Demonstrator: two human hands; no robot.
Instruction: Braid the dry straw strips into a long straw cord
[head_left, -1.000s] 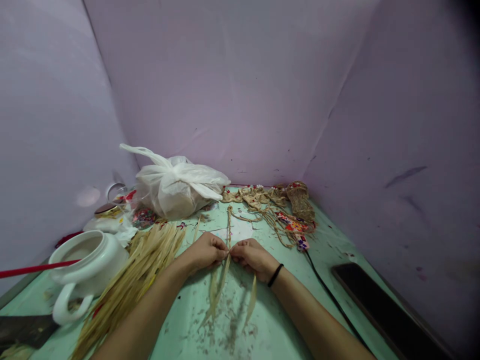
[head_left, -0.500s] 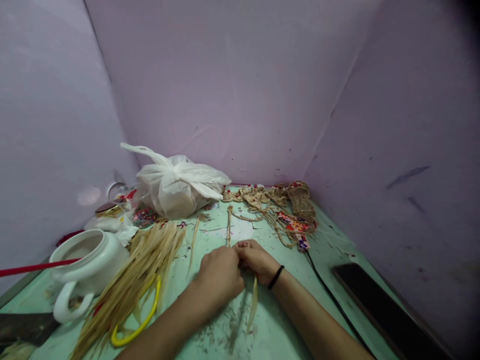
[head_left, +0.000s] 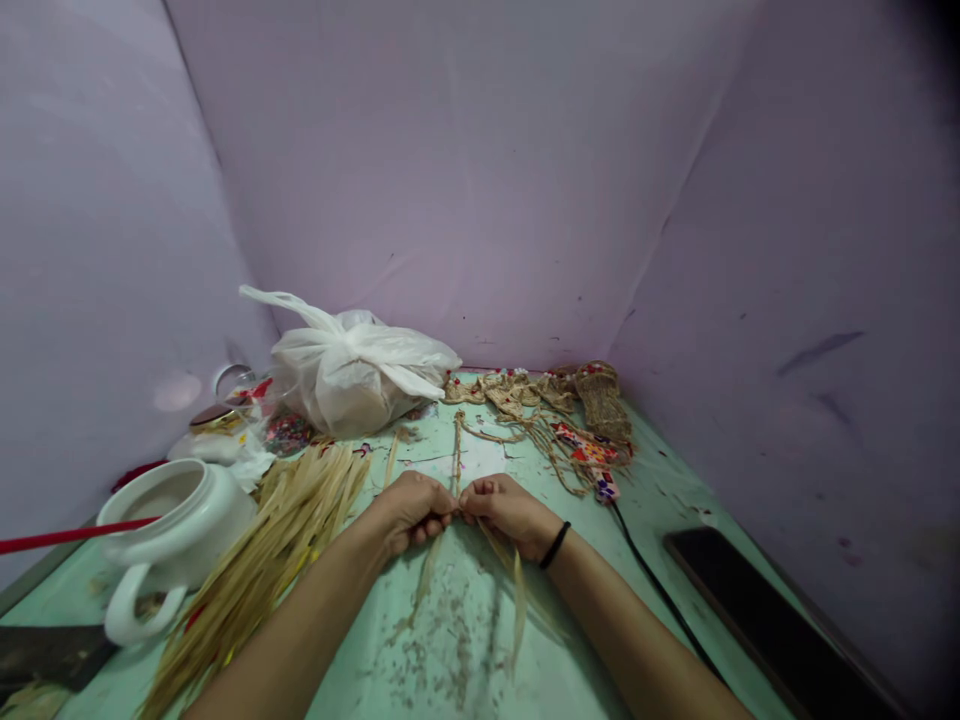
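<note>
Left hand [head_left: 416,510] and right hand [head_left: 510,510] pinching the cord [head_left: 458,450], strands [head_left: 519,610] toward the table's [head_left: 375,640] near edge; slack fingers might unravel it.

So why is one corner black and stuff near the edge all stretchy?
In the head view, the upper right corner fades to black, perhaps the lens edge; in that view, the flat dark slab looks drawn out toward the border, likely wide-lens stretching; also in the head view, the loose strands look soft.
</note>
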